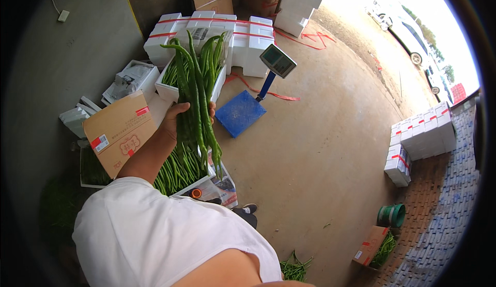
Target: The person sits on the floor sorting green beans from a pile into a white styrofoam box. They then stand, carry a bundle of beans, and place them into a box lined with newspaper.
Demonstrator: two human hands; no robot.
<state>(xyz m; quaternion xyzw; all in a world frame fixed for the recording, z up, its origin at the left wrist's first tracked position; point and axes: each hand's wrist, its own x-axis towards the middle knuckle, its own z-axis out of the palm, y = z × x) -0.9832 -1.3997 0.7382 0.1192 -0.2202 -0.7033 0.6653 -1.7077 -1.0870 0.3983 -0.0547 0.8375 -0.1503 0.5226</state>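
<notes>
My left hand [175, 112] grips a bunch of long green chili peppers [197, 89], its thumb on the left side and fingertips curled round the right. The peppers fan out above and below the hand. Under them, a white foam box holds rows of green peppers [180, 171]. Behind the bunch, another white foam box [167, 90] also contains green peppers, with clear plastic film standing at its back. My right hand is out of view; bare skin shows beside the white shirt at the bottom edge.
A blue platform scale [241, 112] with a raised display [278, 60] stands ahead. A cardboard box [120, 132] is at left. Strapped foam boxes [255, 49] lie beyond. Loose peppers [294, 269], a carton [370, 244], a green bucket [391, 214] and stacked white boxes [426, 132] are right.
</notes>
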